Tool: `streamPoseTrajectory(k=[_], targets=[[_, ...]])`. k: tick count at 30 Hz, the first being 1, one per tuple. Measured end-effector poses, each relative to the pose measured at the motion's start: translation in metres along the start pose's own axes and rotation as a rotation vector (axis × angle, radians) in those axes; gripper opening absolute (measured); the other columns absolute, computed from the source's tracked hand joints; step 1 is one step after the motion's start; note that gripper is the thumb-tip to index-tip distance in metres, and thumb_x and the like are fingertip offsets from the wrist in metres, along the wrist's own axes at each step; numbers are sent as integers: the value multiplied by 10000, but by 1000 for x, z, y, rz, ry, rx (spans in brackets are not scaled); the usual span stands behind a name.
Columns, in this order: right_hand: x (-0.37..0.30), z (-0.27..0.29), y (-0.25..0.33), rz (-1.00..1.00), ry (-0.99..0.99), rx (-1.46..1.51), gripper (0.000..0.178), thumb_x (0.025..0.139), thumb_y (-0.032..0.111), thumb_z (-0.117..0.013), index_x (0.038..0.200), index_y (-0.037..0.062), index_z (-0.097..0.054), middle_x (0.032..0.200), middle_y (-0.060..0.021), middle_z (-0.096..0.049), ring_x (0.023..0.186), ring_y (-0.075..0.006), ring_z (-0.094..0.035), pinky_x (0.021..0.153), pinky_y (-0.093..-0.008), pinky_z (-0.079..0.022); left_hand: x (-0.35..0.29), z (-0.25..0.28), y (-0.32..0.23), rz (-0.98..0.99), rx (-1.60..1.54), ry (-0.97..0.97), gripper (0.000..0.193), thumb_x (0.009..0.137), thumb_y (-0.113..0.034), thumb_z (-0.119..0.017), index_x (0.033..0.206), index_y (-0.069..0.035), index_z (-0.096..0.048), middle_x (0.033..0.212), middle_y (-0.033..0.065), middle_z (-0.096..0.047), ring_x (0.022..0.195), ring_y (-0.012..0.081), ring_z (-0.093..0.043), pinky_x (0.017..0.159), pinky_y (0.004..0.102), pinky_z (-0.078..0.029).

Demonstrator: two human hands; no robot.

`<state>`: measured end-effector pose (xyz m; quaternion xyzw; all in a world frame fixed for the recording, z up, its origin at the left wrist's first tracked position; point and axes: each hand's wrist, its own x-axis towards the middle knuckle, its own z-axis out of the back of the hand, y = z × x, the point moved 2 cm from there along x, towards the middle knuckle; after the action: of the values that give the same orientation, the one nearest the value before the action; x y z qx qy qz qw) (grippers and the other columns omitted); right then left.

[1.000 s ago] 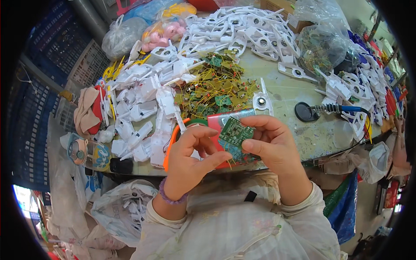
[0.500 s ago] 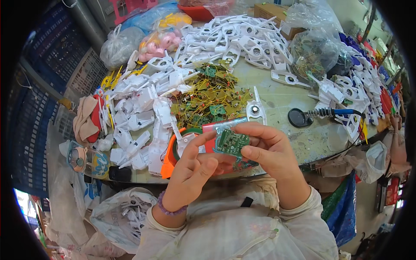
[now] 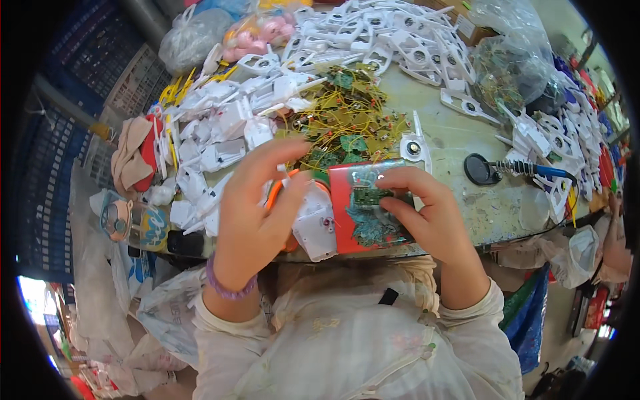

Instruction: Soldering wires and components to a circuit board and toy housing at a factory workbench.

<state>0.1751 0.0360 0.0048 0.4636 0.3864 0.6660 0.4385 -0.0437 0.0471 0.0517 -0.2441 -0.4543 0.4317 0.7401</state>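
Circuit board (image 3: 368, 196), green, juts leftward from the fingertips of your right grip (image 3: 427, 213), pinched between thumb and forefinger above a red container (image 3: 341, 207) on the desk (image 3: 453, 153); your left grip (image 3: 250, 207) hangs loose, fingers parted, beside a white plastic housing (image 3: 313, 230); yellow-wired boards (image 3: 357, 103) lie heaped beyond.

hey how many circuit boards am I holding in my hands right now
1: a green circuit board, pinched between the thumb and fingers of your right hand. None shows in your left hand, though its palm is partly hidden.
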Motion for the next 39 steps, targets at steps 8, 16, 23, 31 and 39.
streamPoseTrajectory(k=[8, 16, 23, 31, 39], targets=[[6, -3, -6, 216, 20, -414, 222, 748, 50, -645, 966, 93, -641, 1029, -69, -603, 982, -267, -540, 946, -400, -307, -51, -15, 18, 158, 41, 196, 285, 726, 10, -585, 1006, -40, -603, 963, 99, -607, 869, 244, -562, 737, 320, -446], [0, -7, 2, 416, -107, -442, 186, 685, 75, -714, 857, 118, -655, 1027, -48, -586, 1008, -279, -526, 941, -477, -321, -43, -27, 28, 203, -246, 146, 177, 772, 1, -633, 947, -18, -652, 887, 69, -644, 823, 190, -602, 724, 285, -462], [-10, -33, 14, 407, -55, -537, 216, 655, 90, -745, 848, 125, -657, 1026, -44, -585, 1025, -292, -504, 975, -501, -303, -42, -32, 28, 123, -234, 140, 176, 754, 4, -647, 929, -18, -661, 871, 89, -646, 794, 189, -612, 699, 272, -467], [-4, -36, 12, 409, -59, -472, 197, 583, 76, -727, 730, 108, -600, 974, -40, -584, 982, -299, -517, 943, -511, -345, -46, -24, 25, 131, -158, 177, 219, 740, 7, -651, 954, -38, -660, 886, 83, -647, 822, 206, -611, 690, 285, -473], [-22, -36, 15, 546, -66, -570, 193, 571, 60, -695, 697, 87, -551, 994, -54, -568, 990, -277, -521, 923, -518, -368, -50, -12, 41, -8, -207, 272, 205, 747, 48, -615, 933, -29, -656, 874, 89, -648, 802, 216, -607, 674, 287, -468]])
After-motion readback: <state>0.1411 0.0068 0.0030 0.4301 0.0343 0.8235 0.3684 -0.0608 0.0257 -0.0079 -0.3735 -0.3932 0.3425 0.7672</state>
